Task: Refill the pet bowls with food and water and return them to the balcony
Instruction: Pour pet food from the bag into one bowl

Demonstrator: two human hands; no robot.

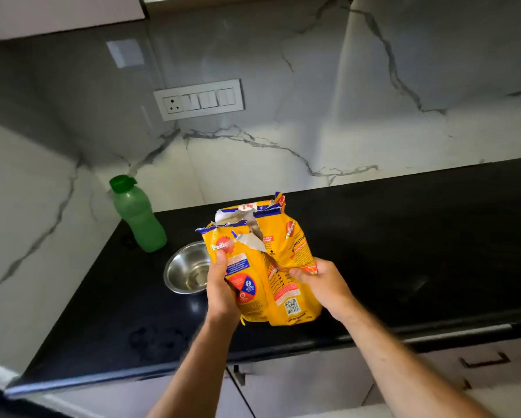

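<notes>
A yellow pet food bag with a torn-open top stands upright above the black counter. My left hand grips its left side, thumb on the front. My right hand holds its right side. Just left of the bag, partly hidden behind it, a steel bowl sits on the counter; its inside looks shiny and holds no food. A green water bottle with its cap on stands in the back left corner.
Marble-patterned walls close the counter at the back and left. A switch panel is mounted on the back wall. Cabinet doors with a dark handle lie below the counter's front edge. An upper cabinet hangs at top left.
</notes>
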